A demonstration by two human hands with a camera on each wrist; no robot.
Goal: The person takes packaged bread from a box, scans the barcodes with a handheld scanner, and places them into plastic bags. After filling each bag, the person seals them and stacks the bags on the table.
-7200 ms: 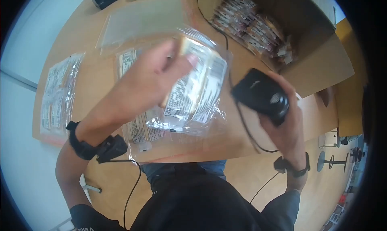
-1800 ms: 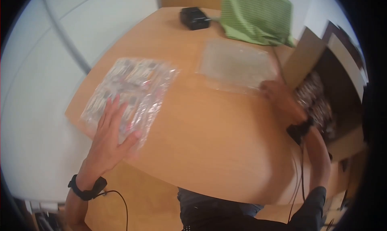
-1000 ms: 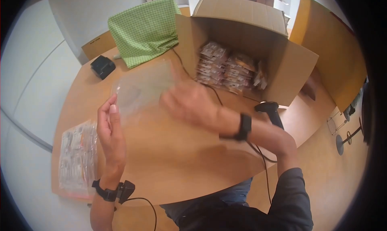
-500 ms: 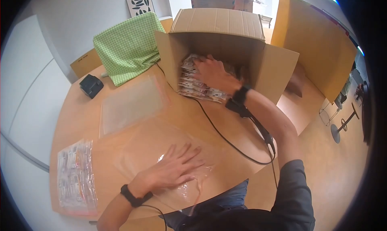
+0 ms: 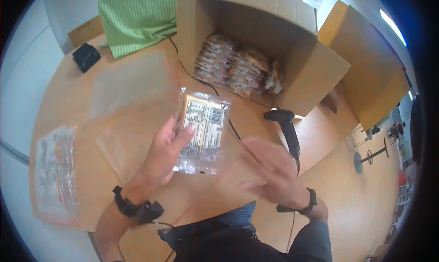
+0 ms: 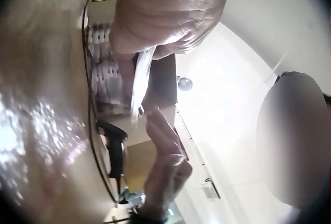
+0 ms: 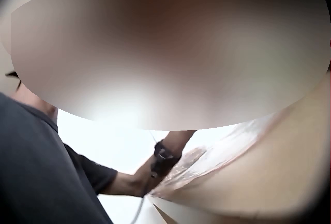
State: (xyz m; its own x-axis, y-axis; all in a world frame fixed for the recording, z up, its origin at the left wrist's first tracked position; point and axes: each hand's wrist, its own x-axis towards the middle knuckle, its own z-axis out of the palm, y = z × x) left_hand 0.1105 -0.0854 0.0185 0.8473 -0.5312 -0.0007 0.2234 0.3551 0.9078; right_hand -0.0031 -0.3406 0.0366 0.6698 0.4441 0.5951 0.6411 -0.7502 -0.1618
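My left hand (image 5: 165,145) holds a clear packet (image 5: 212,136) over the table, thumb across its front. The packet carries a white printed label with a barcode, facing up. In the left wrist view the packet (image 6: 139,84) appears nearly edge-on below the left hand (image 6: 170,11). My right hand (image 5: 274,170), blurred by motion, is just right of the packet with fingers extended and nothing in it. A flat clear plastic bag (image 5: 112,147) lies on the table beneath, partly hidden by the left arm. It also shows in the right wrist view.
An open cardboard box (image 5: 315,83) with stacked packets (image 5: 215,56) stands at the back. A black barcode scanner (image 5: 286,125) and its cable lie at right. Clear bags (image 5: 128,86) lie back left, a filled bag (image 5: 55,170) far left. Behind are a black device (image 5: 86,57) and green checked cloth (image 5: 137,22).
Half a second ago my right hand was in the box and my left lay flat on the clear bag. Now the right is out, and the left holds a packet above the bag.
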